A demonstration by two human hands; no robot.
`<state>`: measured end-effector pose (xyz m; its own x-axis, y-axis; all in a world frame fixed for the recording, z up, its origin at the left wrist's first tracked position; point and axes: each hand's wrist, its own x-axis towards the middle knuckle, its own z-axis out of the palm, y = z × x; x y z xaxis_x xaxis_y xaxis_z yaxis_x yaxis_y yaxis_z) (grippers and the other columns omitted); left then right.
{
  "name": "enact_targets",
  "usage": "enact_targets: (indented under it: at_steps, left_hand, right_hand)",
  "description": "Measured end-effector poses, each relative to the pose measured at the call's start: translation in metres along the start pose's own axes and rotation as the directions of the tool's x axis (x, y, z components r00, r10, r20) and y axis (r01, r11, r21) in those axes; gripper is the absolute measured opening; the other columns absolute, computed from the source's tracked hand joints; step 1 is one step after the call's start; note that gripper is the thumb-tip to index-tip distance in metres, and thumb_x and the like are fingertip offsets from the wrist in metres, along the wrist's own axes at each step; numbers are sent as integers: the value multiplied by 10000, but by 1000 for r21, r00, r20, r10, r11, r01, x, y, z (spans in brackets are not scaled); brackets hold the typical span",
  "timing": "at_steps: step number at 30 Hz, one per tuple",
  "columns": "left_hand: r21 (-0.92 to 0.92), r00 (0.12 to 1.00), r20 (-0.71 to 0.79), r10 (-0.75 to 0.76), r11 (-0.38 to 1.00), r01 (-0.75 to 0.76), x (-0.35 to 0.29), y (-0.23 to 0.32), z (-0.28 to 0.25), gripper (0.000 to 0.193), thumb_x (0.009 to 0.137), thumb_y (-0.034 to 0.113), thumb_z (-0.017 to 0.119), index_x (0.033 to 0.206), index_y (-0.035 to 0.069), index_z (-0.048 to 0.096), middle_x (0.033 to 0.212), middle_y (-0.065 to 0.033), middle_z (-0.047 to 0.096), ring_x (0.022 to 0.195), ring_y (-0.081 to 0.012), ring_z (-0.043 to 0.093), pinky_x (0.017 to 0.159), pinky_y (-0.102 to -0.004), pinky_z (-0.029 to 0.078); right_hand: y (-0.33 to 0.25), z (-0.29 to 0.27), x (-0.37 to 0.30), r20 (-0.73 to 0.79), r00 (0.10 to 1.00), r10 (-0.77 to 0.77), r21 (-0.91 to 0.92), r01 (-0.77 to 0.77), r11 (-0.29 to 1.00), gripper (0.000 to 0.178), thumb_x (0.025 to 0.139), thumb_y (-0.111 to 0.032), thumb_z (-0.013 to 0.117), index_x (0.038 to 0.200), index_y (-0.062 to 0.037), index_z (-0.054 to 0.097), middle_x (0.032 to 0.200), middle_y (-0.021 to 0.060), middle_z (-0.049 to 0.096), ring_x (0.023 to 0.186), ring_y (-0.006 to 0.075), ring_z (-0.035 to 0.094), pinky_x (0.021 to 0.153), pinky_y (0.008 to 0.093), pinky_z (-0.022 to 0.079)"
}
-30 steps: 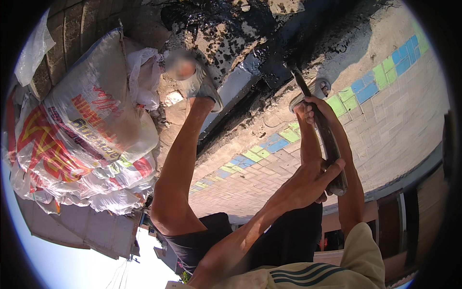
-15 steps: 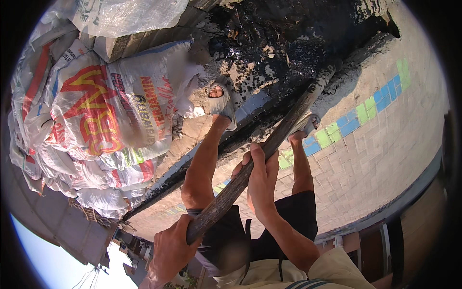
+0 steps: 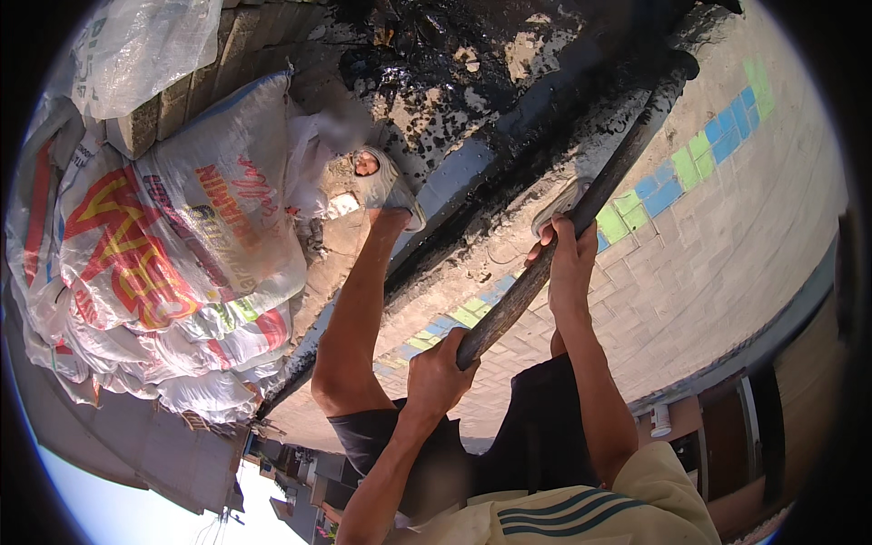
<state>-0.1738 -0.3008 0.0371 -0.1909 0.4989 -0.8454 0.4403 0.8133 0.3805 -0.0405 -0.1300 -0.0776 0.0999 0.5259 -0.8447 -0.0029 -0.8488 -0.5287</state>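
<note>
A long, weathered wooden pole (image 3: 604,191) slants from my lap up to the upper right. My left hand (image 3: 438,374) is closed around its near end. Farther along, my right hand (image 3: 570,270) grips the shaft, thumb lying along it. At the far end the wood is coated black, ending in a dark lump (image 3: 677,64) over the pavement edge beside the drain; whether a tool head is fixed there I cannot tell. Wet black sludge (image 3: 427,77) is spread at the top, left of the drain channel (image 3: 509,150).
Stacked white plastic sacks (image 3: 227,195) fill the left side beside a low block wall (image 3: 141,127). My left sandalled foot (image 3: 389,186) stands left of the drain, my right sandal (image 3: 560,202) on its other side. Block paving (image 3: 727,245) with painted blue and green blocks (image 3: 658,186) extends right.
Both hands and the pole have moved up and to the right. The pole's far end has shifted from the sludge side to the pavement edge. The view has also shifted.
</note>
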Motion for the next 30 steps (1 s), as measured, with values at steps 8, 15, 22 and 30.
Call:
enact_targets:
  at_steps: [8,15,22,30]
  left_hand:
    - [77,981,120,-151,987,142,149,-25,100,414,876,250,774,1157,-24,642,833,-267,719,769,-405,735,688,-461,571]
    - [115,990,66,-124,987,116,254,-112,154,472,853,258,782,1164,-73,650,874,-293,719,814,-410,742,749,-464,576]
    - [190,968,59,-242,955,227,260,-195,166,574,842,324,787,1261,-44,649,936,-269,740,845,-395,753,764,-457,593]
    - [34,868,164,-469,882,470,222,-185,181,459,842,332,789,1139,-1,682,855,-199,718,749,-320,713,698,-464,535]
  right_hand:
    - [140,-28,184,-61,990,129,21,-128,992,232,976,-216,653,995,-75,471,705,55,556,493,202,591,439,378,504]
    - [282,13,301,-199,965,169,-228,-213,950,423,934,-289,679,990,95,513,764,213,678,522,282,697,476,396,566]
    - [362,40,297,-143,962,234,-317,-268,910,461,937,-268,654,1072,127,457,764,252,677,519,312,694,501,429,581]
    - [372,34,263,-42,958,285,-435,-274,858,484,953,-239,627,1104,160,400,768,274,692,508,315,694,487,418,584]
